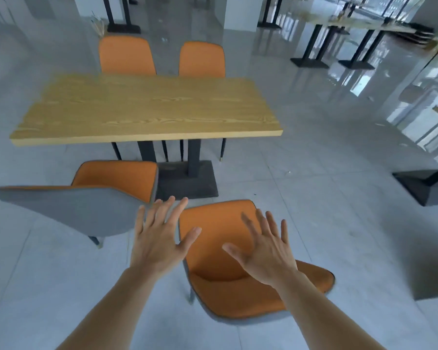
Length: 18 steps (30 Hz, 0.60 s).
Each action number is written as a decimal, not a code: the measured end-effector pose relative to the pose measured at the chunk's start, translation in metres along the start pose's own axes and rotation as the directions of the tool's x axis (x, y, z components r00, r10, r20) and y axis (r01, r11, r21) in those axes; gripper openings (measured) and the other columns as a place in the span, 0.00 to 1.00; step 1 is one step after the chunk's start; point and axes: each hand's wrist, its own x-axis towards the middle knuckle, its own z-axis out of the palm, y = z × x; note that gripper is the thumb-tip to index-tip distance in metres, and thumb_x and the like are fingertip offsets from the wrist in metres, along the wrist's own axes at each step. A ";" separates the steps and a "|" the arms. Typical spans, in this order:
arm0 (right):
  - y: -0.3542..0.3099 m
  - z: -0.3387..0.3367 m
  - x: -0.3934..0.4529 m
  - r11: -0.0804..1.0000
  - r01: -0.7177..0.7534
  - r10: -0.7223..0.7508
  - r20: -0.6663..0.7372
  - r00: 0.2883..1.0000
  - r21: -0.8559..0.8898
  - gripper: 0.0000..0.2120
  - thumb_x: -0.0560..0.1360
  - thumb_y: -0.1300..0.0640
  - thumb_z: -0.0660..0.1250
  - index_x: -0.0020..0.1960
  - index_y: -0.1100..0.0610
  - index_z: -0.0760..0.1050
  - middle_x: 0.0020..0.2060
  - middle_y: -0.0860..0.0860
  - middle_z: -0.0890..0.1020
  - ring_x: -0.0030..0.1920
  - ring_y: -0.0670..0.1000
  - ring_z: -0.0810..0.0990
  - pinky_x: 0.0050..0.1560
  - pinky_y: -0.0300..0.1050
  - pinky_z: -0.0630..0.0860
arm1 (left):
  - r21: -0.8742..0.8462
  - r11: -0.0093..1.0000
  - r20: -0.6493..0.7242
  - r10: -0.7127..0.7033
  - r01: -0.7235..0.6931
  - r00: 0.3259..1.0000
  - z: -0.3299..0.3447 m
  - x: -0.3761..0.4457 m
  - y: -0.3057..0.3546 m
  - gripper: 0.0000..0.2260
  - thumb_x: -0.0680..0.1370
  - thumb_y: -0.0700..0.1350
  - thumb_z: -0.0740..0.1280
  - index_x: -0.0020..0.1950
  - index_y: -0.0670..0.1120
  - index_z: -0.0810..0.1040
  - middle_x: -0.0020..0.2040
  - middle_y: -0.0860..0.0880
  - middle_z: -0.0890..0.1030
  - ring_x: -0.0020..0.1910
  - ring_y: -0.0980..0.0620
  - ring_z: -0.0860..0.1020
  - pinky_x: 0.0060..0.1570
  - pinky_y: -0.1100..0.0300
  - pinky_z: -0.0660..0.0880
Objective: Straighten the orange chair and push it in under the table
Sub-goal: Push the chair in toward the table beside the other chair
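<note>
Hands spread, my left hand (159, 238) and right hand (266, 253) hover empty over the orange chair (223, 281), askew near the wooden table (147, 109) on glossy grey floor tiles (326, 173).

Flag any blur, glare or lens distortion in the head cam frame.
Head view: wide-angle bowing bends the wooden table edge and stretches the grey-backed chair at left; window glare streaks the glossy floor upper right; motion blur softens the right hand fingers and the nearest orange chair rim; left hand slightly sharper; lighting soft, shadows faint.
</note>
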 end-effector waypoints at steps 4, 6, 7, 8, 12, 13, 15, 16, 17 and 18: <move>0.084 0.011 -0.051 0.999 0.010 -0.012 0.067 0.998 0.033 0.49 0.69 0.16 0.40 0.82 0.40 0.38 0.83 0.51 0.41 0.81 0.55 0.34 0.79 0.63 0.35 | -0.023 0.999 0.066 -0.036 0.038 0.997 0.036 -0.045 0.098 0.36 0.76 0.76 0.41 0.81 0.61 0.52 0.82 0.54 0.59 0.82 0.48 0.51 0.80 0.42 0.43; 0.114 0.018 -0.067 0.998 0.035 -0.039 0.096 0.995 0.048 0.50 0.68 0.15 0.43 0.82 0.40 0.38 0.83 0.51 0.42 0.81 0.55 0.34 0.79 0.62 0.34 | -0.018 0.999 0.096 -0.046 0.047 0.994 0.053 -0.064 0.130 0.35 0.76 0.76 0.42 0.81 0.62 0.50 0.82 0.56 0.56 0.82 0.50 0.49 0.80 0.43 0.43; 0.125 0.022 -0.073 0.997 0.053 -0.059 0.105 0.993 0.059 0.51 0.68 0.15 0.43 0.82 0.40 0.39 0.84 0.51 0.42 0.82 0.55 0.35 0.79 0.62 0.35 | -0.016 0.999 0.109 -0.047 0.049 0.993 0.060 -0.073 0.141 0.35 0.77 0.76 0.43 0.81 0.63 0.49 0.82 0.56 0.55 0.82 0.51 0.48 0.80 0.43 0.42; 0.135 0.026 -0.078 0.995 0.074 -0.081 0.111 0.990 0.072 0.51 0.67 0.14 0.44 0.82 0.40 0.41 0.84 0.50 0.43 0.82 0.55 0.36 0.80 0.62 0.35 | -0.012 0.999 0.123 -0.049 0.051 0.991 0.067 -0.081 0.151 0.35 0.77 0.75 0.44 0.81 0.63 0.49 0.82 0.57 0.55 0.82 0.51 0.48 0.80 0.44 0.41; 0.159 0.042 -0.087 0.983 0.151 -0.164 0.116 0.980 0.108 0.55 0.64 0.12 0.43 0.82 0.41 0.45 0.84 0.49 0.49 0.82 0.54 0.41 0.80 0.61 0.38 | -0.017 0.996 0.145 -0.079 0.083 0.986 0.093 -0.107 0.168 0.35 0.76 0.75 0.44 0.81 0.63 0.49 0.82 0.60 0.55 0.81 0.54 0.49 0.80 0.46 0.41; 0.163 0.047 -0.089 0.980 0.174 -0.185 0.115 0.976 0.099 0.55 0.64 0.12 0.44 0.82 0.41 0.46 0.83 0.49 0.51 0.82 0.53 0.43 0.80 0.61 0.39 | -0.021 0.996 0.149 -0.085 0.089 0.985 0.099 -0.111 0.169 0.35 0.76 0.76 0.44 0.81 0.63 0.50 0.82 0.60 0.56 0.81 0.54 0.50 0.80 0.46 0.42; 0.170 0.058 -0.091 0.972 0.220 -0.227 0.087 0.970 0.082 0.54 0.64 0.12 0.46 0.81 0.42 0.53 0.81 0.49 0.59 0.82 0.53 0.49 0.80 0.61 0.44 | -0.037 0.994 0.152 -0.095 0.101 0.984 0.110 -0.118 0.173 0.37 0.76 0.77 0.44 0.81 0.62 0.53 0.81 0.60 0.58 0.80 0.54 0.54 0.80 0.47 0.47; 0.172 0.063 -0.091 0.968 0.240 -0.244 0.060 0.968 0.069 0.52 0.65 0.13 0.47 0.80 0.43 0.58 0.79 0.48 0.63 0.81 0.53 0.53 0.79 0.60 0.47 | -0.044 0.994 0.163 -0.097 0.105 0.982 0.115 -0.120 0.175 0.38 0.75 0.78 0.45 0.81 0.62 0.54 0.81 0.60 0.59 0.80 0.54 0.56 0.80 0.48 0.50; 0.174 0.067 -0.090 0.965 0.255 -0.257 0.030 0.966 0.054 0.49 0.67 0.14 0.47 0.78 0.43 0.62 0.76 0.46 0.67 0.79 0.53 0.58 0.78 0.60 0.51 | -0.042 0.994 0.177 -0.096 0.105 0.980 0.119 -0.122 0.178 0.39 0.73 0.80 0.45 0.80 0.63 0.56 0.80 0.61 0.61 0.79 0.55 0.58 0.79 0.48 0.53; 0.176 0.070 -0.089 0.963 0.264 -0.264 0.000 0.965 0.048 0.46 0.69 0.16 0.47 0.75 0.44 0.65 0.73 0.44 0.70 0.77 0.52 0.61 0.77 0.59 0.54 | -0.033 0.994 0.185 -0.098 0.105 0.978 0.123 -0.124 0.180 0.40 0.72 0.81 0.45 0.79 0.63 0.58 0.79 0.61 0.63 0.78 0.55 0.61 0.77 0.49 0.56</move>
